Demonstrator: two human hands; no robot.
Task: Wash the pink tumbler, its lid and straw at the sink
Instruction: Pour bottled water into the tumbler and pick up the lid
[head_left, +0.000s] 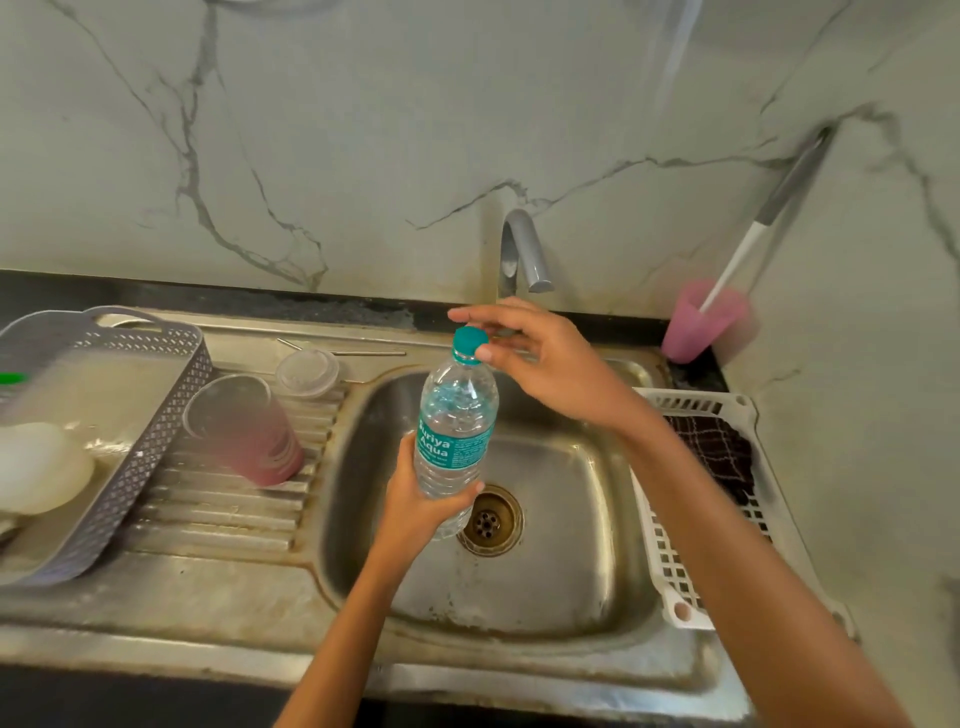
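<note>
Both are busy with the water bottle (454, 431) upright over the sink (571, 519): my left grip (421, 499) wraps its body, my right grip (545, 364) arches half-open at the cap (470, 342), contact unclear, and the pink tumbler (244, 431) lies sideways on the drainboard (234, 519), nearest my left.

The left forearm (353, 623) rises from the lower edge, slanting up and to the right. The left hand (421, 501) grips the lower part of a bottle (454, 431) and holds it upright, with the thumb on one side and the fingers wrapped round the other. The right forearm (727, 545) comes in from the lower right corner and reaches up and leftward, higher than the left hand. The right hand (545, 358) is poised at the cap (470, 342). Its thumb tip lies against the cap's side and its forefinger arches just above; whether they pinch it cannot be told. The remaining fingers curl loosely.
</note>
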